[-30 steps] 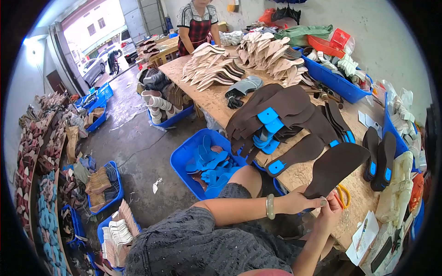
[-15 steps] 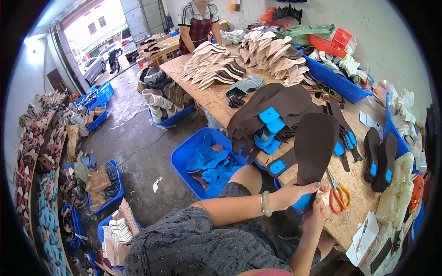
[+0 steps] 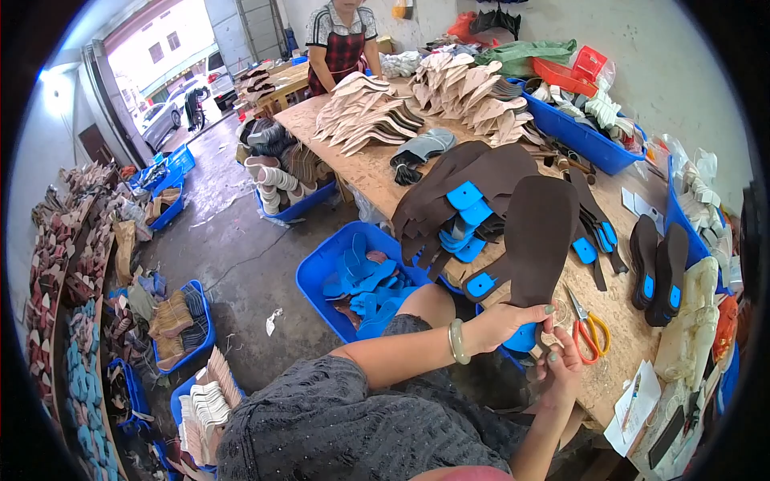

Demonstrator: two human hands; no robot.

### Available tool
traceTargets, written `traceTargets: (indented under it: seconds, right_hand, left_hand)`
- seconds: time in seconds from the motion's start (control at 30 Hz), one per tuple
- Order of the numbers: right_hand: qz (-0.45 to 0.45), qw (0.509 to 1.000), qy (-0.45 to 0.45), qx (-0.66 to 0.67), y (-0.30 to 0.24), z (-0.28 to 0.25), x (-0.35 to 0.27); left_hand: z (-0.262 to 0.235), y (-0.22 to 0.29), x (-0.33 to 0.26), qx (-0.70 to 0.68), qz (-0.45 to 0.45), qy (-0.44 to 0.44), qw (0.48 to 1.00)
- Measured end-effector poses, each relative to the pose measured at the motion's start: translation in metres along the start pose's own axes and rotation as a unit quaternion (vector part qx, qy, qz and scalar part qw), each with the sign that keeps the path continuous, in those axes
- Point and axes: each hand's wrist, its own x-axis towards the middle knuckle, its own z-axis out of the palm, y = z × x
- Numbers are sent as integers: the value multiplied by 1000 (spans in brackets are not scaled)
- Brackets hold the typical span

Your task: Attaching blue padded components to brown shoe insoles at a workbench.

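Note:
My left hand (image 3: pixel 505 325), a pale bangle (image 3: pixel 457 342) on its wrist, grips a dark brown insole (image 3: pixel 541 236) near its lower end. The insole stands upright, its broad end pointing up. A blue patch (image 3: pixel 522 338) shows below the fingers. My right hand (image 3: pixel 561 367) is just beside that lower end, fingers loosely curled and apart, with nothing visible in them. Scissors (image 3: pixel 592 335) with orange and yellow handles lie on the table, close to the right hand. Beyond the held insole lies a heap of brown insoles (image 3: pixel 441 188), some with blue patches.
A blue bin (image 3: pixel 309 276) of blue pieces stands left of my knee. Two finished-looking dark insoles (image 3: pixel 666 276) lie at the table's right. Stacked pale pieces (image 3: pixel 365 112) cover the far end, where a person (image 3: pixel 341 48) stands. Paper (image 3: pixel 634 409) lies at the near right edge.
My right hand has come away from the insole's lower end, its fingers loosening and shifting slightly right and up. The insole and left hand have moved slightly left and up in the picture.

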Motion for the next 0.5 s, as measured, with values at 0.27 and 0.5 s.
traceTargets:
  seconds: [0.27,0.5]
  right_hand:
    - [-86,995,8,46,1,7,0]
    - [-18,996,47,-72,-3,52,-7]
  left_hand:
    - [-1,1,-2,74,13,-27,997]
    - [9,13,-10,31,-61,10,998]
